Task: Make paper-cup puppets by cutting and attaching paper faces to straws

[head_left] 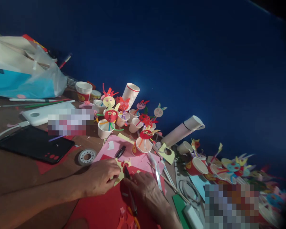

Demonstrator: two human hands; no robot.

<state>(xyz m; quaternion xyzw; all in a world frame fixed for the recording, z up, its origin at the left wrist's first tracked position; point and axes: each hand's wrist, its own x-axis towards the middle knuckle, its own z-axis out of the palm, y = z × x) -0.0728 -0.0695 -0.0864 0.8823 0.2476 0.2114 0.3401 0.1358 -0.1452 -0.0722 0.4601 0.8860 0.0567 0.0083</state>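
My left hand rests on red paper and pinches a small yellow paper cutout with its fingertips. My right hand is curled round a dark pen whose tip touches the cutout. Both hands meet at the near edge of a pink sheet. A black marker lies on the pink sheet just beyond my fingers.
Several paper cups with paper faces stand behind the pink sheet. Two stacks of white cups lie tilted. A tape roll, black tablet and plastic bag sit left. More cup figures crowd the right.
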